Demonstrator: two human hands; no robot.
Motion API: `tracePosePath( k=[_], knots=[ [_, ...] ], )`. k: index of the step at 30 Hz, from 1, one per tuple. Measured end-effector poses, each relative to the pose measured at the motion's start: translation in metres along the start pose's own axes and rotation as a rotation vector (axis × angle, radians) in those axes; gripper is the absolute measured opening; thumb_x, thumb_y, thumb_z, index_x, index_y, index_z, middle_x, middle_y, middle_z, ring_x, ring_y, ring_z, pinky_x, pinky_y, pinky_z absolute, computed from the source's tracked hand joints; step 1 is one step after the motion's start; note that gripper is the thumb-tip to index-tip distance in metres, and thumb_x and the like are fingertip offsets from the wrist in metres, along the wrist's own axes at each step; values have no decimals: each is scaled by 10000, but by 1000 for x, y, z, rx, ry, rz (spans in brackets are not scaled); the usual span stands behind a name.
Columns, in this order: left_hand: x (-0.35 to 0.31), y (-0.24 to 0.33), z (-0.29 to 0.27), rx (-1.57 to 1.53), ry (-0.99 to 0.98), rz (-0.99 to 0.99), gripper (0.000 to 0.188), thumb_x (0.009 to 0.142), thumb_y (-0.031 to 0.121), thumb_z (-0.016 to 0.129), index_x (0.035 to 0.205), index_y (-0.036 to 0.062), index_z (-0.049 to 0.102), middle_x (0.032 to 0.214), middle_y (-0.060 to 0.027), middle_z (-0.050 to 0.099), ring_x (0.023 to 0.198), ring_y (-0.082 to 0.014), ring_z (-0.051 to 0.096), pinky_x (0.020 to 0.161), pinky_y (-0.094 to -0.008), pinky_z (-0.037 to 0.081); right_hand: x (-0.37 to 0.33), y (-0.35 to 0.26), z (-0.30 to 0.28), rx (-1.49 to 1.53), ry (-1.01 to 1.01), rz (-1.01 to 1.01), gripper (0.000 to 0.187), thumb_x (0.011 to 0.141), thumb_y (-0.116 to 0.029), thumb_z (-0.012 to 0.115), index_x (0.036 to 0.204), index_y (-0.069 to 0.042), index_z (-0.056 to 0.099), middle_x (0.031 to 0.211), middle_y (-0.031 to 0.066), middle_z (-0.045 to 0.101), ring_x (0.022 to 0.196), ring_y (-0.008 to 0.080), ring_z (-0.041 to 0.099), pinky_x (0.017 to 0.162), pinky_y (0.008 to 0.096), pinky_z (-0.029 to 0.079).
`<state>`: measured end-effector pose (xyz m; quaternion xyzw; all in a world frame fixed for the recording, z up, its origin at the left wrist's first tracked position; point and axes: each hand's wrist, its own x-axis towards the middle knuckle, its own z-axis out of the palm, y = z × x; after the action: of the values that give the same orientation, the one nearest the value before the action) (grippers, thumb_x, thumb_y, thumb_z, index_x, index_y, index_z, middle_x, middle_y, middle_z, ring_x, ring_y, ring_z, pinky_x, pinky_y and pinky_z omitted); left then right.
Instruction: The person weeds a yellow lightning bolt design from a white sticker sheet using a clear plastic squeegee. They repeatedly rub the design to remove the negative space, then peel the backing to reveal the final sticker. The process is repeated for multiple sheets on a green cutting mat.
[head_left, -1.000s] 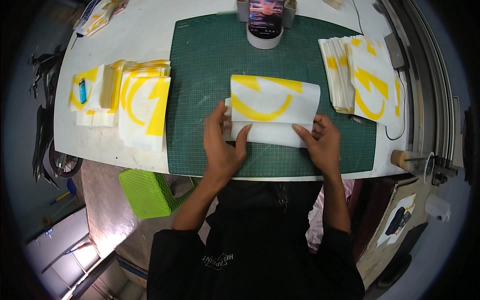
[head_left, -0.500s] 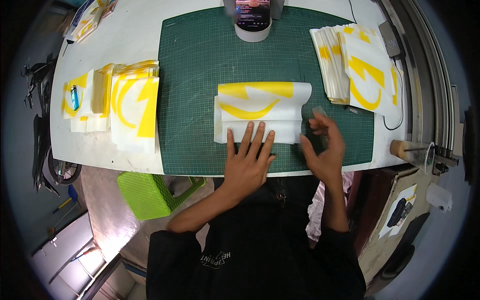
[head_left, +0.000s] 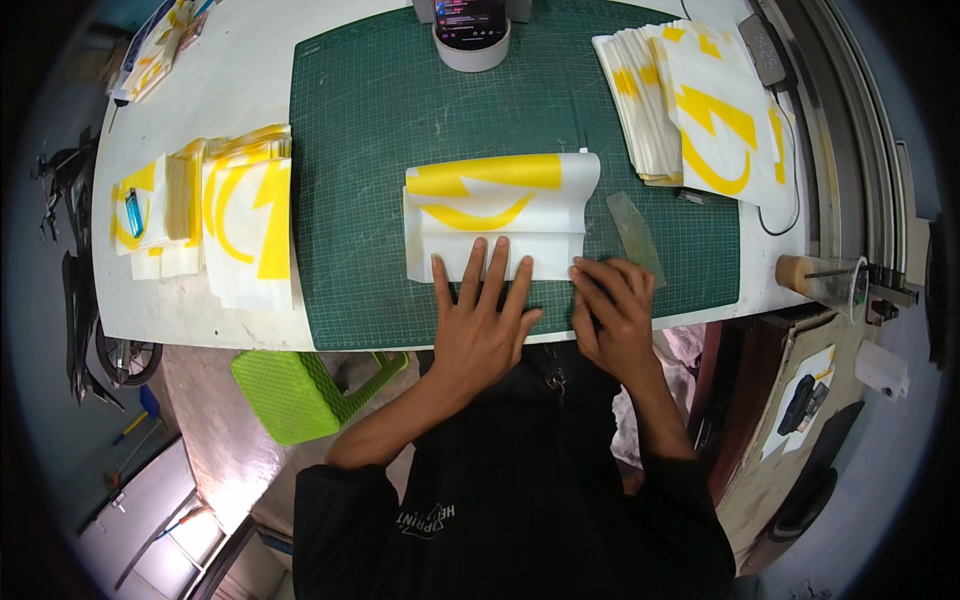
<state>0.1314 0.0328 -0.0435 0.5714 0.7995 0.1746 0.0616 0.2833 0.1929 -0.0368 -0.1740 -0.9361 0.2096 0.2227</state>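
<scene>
White bench (head_left: 235, 80), green cutting mat (head_left: 360, 120): left hand (head_left: 475, 325) flat on folded yellow-and-white sheet (head_left: 505, 210), right hand (head_left: 615, 315) now back at its lower right corner.

Left to right: blue lighter (head_left: 134, 213) on printed stacks (head_left: 275, 225); left fingers splayed open on the sheet's plain lower band, same as half a second ago; sheet sits mid-mat, toward the bench's front edge; right fingers bent and bunched at the corner, can't tell if pinching; translucent strip (head_left: 637, 235), mostly hidden by the right hand half a second ago, now lies uncovered just beside; right-hand stack (head_left: 690, 110) farther off. Right fingers were lifted beside the sheet; now both hands work its lower edge.
</scene>
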Motion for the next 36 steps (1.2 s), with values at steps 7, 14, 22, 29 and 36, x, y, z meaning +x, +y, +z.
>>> tracePosePath(
  k=[7,14,22,29,36],
  knots=[
    [0,1,1,41,6,21,646,980,439,689,1573,232,539,1669,-241,356,1551,-451,325,1170,-804,171,-5,2,0,-62,-11,-44,395,803,-44,743,1196,-3,744,1323,76,689,1133,286,614,969,494,412],
    [0,1,2,46,11,20,636,987,447,681,1570,234,544,1663,-242,370,1557,-448,317,1183,-794,159,-7,1,-2,-92,-19,-61,385,830,-89,729,1204,1,739,1343,81,680,1156,287,609,989,501,413],
    [-4,-2,10,21,30,26,658,1001,489,642,1589,223,517,1663,-239,375,1565,-456,301,1183,-805,129,-13,-4,3,-237,-80,-55,407,886,-260,762,1277,-147,748,1387,57,647,1244,284,559,1114,574,319],
    [-4,-3,9,18,21,15,676,1015,513,611,1618,241,473,1696,-234,330,1584,-451,271,1188,-801,123,-14,-1,6,-245,-84,-53,425,906,-370,778,1277,-164,751,1391,47,645,1236,283,561,1134,605,278],
    [-5,-6,2,-12,-50,18,714,1014,532,602,1646,250,423,1715,-233,292,1599,-449,235,1208,-777,116,-14,0,5,-261,-83,-51,434,898,-378,790,1273,-164,752,1391,28,649,1229,267,569,1137,610,272]
  ],
)
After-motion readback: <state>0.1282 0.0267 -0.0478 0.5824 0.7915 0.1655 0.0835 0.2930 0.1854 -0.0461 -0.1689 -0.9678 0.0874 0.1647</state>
